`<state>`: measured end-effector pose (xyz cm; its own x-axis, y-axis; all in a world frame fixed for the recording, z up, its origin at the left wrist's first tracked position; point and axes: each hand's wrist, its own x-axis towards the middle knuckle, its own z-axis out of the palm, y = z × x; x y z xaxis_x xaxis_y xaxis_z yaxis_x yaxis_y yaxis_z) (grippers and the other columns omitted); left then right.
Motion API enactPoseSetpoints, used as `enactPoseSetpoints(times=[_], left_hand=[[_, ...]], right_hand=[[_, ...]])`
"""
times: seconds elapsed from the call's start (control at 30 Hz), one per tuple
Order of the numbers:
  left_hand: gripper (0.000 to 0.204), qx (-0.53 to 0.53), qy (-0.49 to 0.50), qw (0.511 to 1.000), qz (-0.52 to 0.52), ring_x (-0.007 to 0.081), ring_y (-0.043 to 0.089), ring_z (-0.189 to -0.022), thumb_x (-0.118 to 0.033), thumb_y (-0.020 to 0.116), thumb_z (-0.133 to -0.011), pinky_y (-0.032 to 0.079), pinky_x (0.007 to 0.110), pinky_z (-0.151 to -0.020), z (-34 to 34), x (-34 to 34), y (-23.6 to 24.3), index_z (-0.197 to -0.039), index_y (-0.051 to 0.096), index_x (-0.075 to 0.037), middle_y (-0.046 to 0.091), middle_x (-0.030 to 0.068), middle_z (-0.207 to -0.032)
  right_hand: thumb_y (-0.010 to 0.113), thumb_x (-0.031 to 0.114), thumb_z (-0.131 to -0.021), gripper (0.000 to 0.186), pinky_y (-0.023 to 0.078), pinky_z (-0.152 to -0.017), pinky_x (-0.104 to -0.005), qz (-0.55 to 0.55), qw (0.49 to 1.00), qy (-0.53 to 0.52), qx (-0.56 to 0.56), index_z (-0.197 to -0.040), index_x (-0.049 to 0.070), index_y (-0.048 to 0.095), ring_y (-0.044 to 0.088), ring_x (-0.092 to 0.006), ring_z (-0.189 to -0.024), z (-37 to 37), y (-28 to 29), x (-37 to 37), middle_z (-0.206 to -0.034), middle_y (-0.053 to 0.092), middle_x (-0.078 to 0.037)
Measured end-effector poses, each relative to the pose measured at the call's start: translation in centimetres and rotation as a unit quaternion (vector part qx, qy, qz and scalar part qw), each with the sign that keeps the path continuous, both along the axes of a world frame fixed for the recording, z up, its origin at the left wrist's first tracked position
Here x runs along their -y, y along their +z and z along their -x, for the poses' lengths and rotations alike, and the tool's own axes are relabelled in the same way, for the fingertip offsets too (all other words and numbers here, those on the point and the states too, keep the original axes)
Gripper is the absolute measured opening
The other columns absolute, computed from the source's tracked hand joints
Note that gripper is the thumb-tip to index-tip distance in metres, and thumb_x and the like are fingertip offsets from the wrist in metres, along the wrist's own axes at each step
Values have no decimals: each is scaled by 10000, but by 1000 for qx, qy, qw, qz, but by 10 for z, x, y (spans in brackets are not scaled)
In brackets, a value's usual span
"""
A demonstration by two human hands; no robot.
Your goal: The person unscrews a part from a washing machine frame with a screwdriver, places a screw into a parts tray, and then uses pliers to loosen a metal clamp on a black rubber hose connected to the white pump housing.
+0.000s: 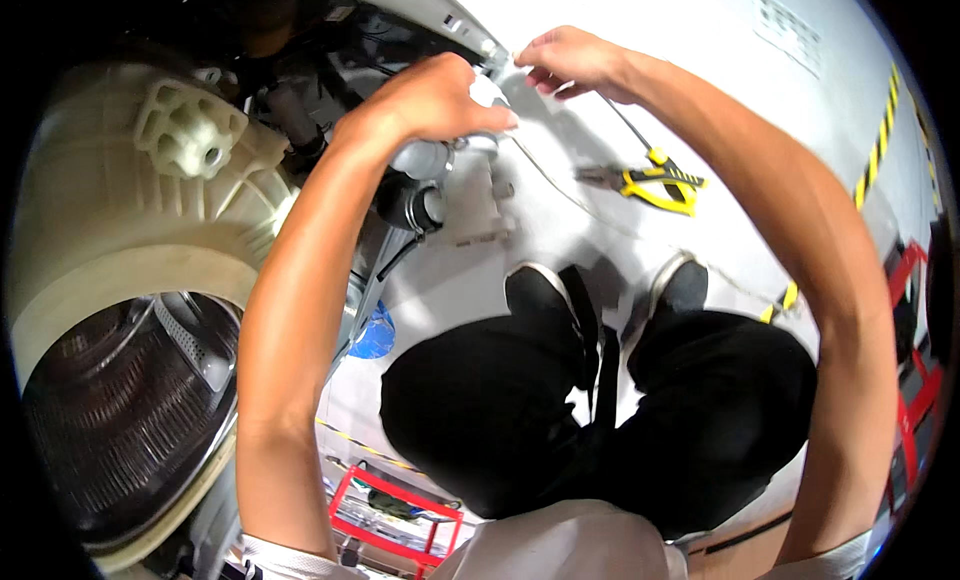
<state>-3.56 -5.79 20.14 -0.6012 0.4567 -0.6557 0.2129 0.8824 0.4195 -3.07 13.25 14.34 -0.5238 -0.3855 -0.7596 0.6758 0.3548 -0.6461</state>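
My left hand (430,102) reaches in at the lower edge of an opened washing machine. Its thumb stands away from the curled fingers, with a small white piece (486,90) partly showing between them; the fingertips are hidden. Just below are a grey round fitting (422,160) and a black hose end (425,208) with a clamp. My right hand (572,62) has thumb and fingertips pinched together beside the corner of the metal cabinet edge (462,25); what they hold is too small to tell. A thin pale cord (545,172) runs from near my left thumb across the floor.
Yellow-and-black pliers (660,190) lie on the white floor beside a screwdriver (657,156). At left is the pale tub (90,200) with its metal drum (120,410). A blue disc (373,334) and red-framed racks (440,510) stand around; my shoes (683,283) are close by.
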Motion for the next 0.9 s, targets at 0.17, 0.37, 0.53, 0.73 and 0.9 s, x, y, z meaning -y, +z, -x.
enactPoseSetpoints(times=[0.17, 0.37, 0.53, 0.73, 0.9], left_hand=[[472, 5, -5, 1000, -23, 124, 513, -610, -451, 747, -740, 422, 322, -580, -3, -13, 6, -783, 687, 15, 590, 47, -632], [474, 40, 27, 999, -8, 180, 555, -653, -446, 745, -721, 440, 342, -615, 3, -4, 10, -793, 684, 18, 612, 106, -681], [456, 15, 52, 998, 23, 168, 471, -546, -434, 736, -736, 394, 357, -555, 2, -16, 25, -777, 667, 15, 512, 93, -564], [423, 62, 115, 983, 127, 250, 619, -717, -354, 736, -742, 468, 357, -681, -4, -24, 47, -926, 669, 21, 647, 167, -772], [409, -4, 143, 986, 85, 302, 638, -798, -282, 723, -736, 484, 384, -742, -17, -24, 44, -1035, 642, -14, 658, 164, -866]], right_hand=[[505, 257, -895, 358, 496, -901, -385, -283, 899, 245, -229, -1140, 26, 624, 626, -285, -1000, 3, 21, -61, -1056, 655, -174], [513, 167, -961, 268, 532, -869, -384, -273, 787, 405, -377, -1159, 9, 603, 670, -258, -951, 17, 56, -57, -1077, 655, -180], [583, 143, -911, 238, 556, -771, -358, -36, 802, 327, -498, -1120, 49, 644, 697, -225, -813, 31, -18, -48, -903, 705, -138], [609, 63, -844, 350, 518, -700, -404, 129, 788, 295, -525, -1190, 116, 623, 651, -326, -775, 29, -39, -20, -890, 671, -166], [611, 49, -828, 376, 503, -677, -397, 206, 813, 253, -483, -1196, 127, 628, 635, -324, -727, 35, -50, 0, -818, 664, -163]])
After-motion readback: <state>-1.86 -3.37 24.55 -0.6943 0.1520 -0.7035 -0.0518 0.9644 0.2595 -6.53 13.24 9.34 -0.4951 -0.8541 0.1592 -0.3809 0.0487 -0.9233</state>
